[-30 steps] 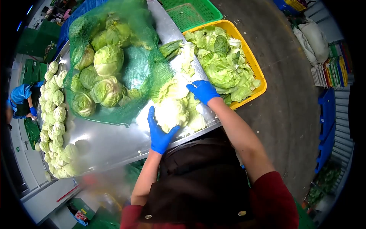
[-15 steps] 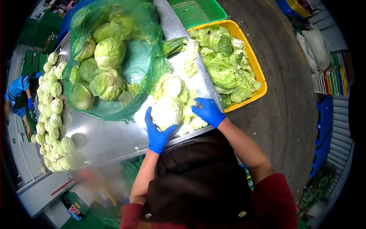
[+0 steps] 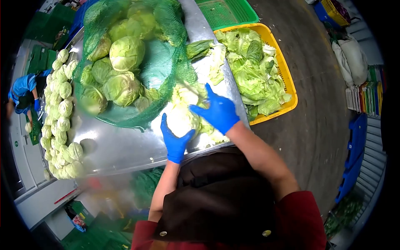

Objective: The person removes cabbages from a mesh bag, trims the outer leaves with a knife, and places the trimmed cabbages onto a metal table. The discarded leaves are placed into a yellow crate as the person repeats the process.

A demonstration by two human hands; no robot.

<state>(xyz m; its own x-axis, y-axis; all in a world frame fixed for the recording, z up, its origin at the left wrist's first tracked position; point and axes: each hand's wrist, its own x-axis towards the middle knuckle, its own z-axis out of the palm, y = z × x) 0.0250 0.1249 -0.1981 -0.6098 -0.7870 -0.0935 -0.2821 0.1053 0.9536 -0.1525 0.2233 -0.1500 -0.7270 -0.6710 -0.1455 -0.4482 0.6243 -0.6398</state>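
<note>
A pale, trimmed cabbage [image 3: 182, 118] rests on the metal table near its front edge. My left hand [image 3: 176, 142], in a blue glove, cups the near side of this cabbage with fingers and thumb spread around it. On the other side is my right hand [image 3: 218, 111], also blue-gloved, its fingers apart over loose outer leaves [image 3: 205, 130] and close to the cabbage. Another pale cabbage or clump of leaves [image 3: 185, 95] lies just behind. Beyond it, a green mesh bag [image 3: 156, 121] lies open with several untrimmed cabbages [image 3: 127, 54] inside.
A yellow crate [image 3: 293, 89] full of leaves stands at the table's right, with a green crate [image 3: 227, 11] behind. Loose leaves [image 3: 216, 62] lie on the metal table [image 3: 112, 146]. Several trimmed cabbages [image 3: 62, 125] line its left side. A person in blue [image 3: 25, 87] is farther left.
My right hand has moved up and to the left, closer to the cabbage, with its fingers spreading. My left hand stays at the cabbage. The camera view has shifted slightly.
</note>
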